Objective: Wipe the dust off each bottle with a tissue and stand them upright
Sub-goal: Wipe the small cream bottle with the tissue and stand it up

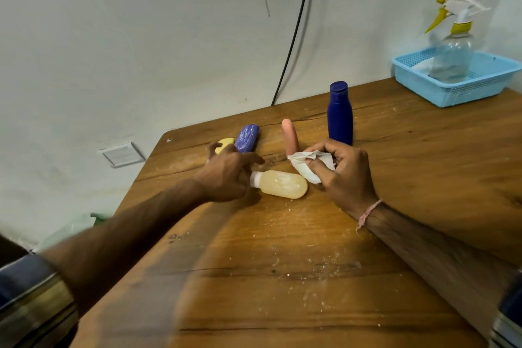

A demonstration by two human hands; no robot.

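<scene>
A pale cream bottle [282, 184] with a white cap lies on its side in the middle of the dusty wooden table [310, 277]. My left hand [228, 175] is at its cap end, fingers touching the neck; a firm grip is not clear. My right hand [343, 171] is closed around a crumpled white tissue [306, 167] just right of the bottle's base. A dark blue bottle [340, 113] and a slim pink bottle [291, 137] stand upright behind. A purple bottle [246, 138] and a yellow bottle [225, 144] lie flat at the back left.
A light blue plastic basket [452, 93] at the table's back right corner holds a clear spray bottle [453, 48] with a yellow trigger. A black cable [293, 37] runs down the wall behind. White dust specks cover the tabletop. The table's left edge drops to the floor.
</scene>
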